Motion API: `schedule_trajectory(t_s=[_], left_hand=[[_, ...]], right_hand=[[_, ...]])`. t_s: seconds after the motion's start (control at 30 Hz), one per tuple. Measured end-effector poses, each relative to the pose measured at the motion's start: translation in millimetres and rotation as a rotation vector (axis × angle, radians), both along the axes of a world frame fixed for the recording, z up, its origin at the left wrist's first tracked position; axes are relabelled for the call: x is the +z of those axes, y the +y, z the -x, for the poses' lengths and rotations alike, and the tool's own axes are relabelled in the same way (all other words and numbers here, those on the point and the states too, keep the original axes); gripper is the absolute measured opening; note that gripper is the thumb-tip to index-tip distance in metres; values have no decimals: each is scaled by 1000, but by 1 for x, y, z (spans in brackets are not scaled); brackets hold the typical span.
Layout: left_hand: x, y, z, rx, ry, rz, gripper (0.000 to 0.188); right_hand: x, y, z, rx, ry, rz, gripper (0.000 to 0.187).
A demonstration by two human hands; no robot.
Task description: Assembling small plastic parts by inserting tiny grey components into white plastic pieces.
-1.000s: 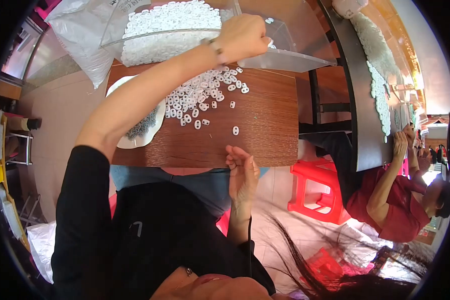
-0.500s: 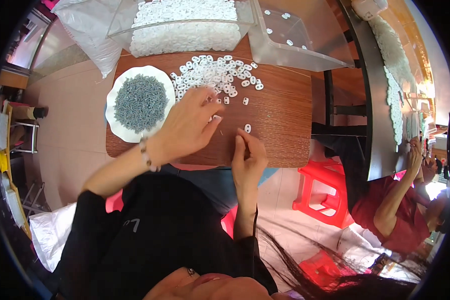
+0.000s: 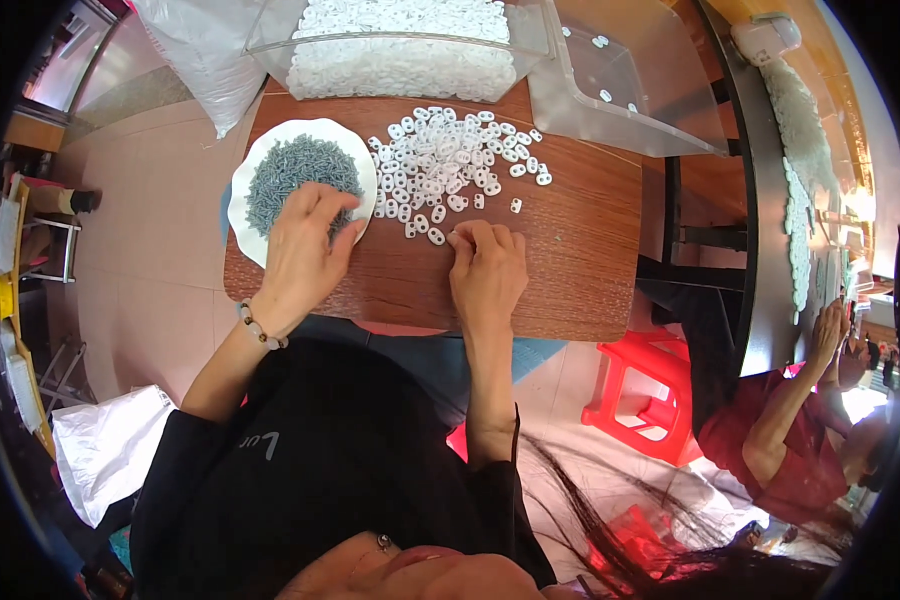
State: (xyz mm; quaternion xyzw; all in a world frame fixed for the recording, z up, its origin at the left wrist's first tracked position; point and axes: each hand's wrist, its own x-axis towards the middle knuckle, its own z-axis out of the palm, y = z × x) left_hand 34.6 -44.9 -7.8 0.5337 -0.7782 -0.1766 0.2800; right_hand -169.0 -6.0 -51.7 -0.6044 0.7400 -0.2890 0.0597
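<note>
My left hand (image 3: pixel 305 245) is over the right part of a white scalloped plate (image 3: pixel 250 240), with its thumb and fingers apart and nothing visible between them. On the plate lies a heap of small grey-blue screw-like pins (image 3: pixel 295 165). To the right of the plate a loose pile of white oval two-hole plastic pieces (image 3: pixel 440 155) is spread over the brown table. My right hand (image 3: pixel 490 270) rests on the tabletop at the near edge of that pile, fingers curled and thumb pressed to the fingertips. A pale bit shows at the pinch, too small to make out.
A clear bin (image 3: pixel 400 65) full of white pieces stands at the back. Beside it is a tilted clear bin (image 3: pixel 610 110) with a few pieces. A red stool (image 3: pixel 640 395) stands right of the table (image 3: pixel 570 270). Another person (image 3: pixel 780 430) works at a dark table (image 3: pixel 770 300).
My left hand has moved left from the white pile to the plate. My right hand has shifted slightly left and away from me, nearer the pile. The view has shifted a little.
</note>
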Motion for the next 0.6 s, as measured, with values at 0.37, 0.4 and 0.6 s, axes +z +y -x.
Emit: schedule_trajectory(t_s=[0.37,0.4,0.6], left_hand=[[-28,17,79,-373,98,-108,21],[-32,17,81,-401,78,-130,20],[-43,14,89,-429,66,-159,15]], right_hand=[[15,48,26,-196,-682,-23,12],[13,54,29,-189,-784,-26,11],[18,73,28,-230,-1061,-73,14]])
